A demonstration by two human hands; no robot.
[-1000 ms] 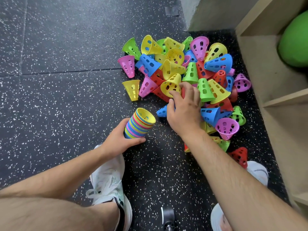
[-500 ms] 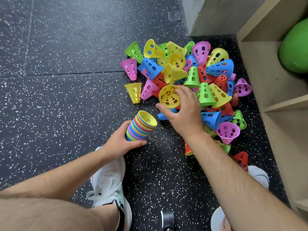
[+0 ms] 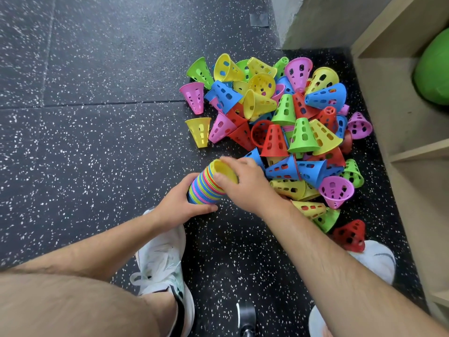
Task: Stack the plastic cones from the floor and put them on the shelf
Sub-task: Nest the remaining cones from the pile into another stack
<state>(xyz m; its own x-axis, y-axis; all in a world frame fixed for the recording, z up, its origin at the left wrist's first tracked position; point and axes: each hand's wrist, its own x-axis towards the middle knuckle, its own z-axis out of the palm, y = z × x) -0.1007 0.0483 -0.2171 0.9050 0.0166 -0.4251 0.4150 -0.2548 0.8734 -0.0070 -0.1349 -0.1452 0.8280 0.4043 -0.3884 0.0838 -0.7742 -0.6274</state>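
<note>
While left grip clasps the stack, right grip pinches its yellow cone.

Light: bright, even; soft shadows beneath heap of perforated coloured plastic cones. Focus: sharp, save motion-blurred fingers of right hand. Distortion: pale wooden shelf leans at frame edge.

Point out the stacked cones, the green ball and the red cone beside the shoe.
Multicoloured stack of plastic cones (image 3: 204, 188): head view, striped side.
Round green ball (image 3: 433, 71): head view, front.
Red plastic cone (image 3: 349, 234): head view, side wall.
</note>
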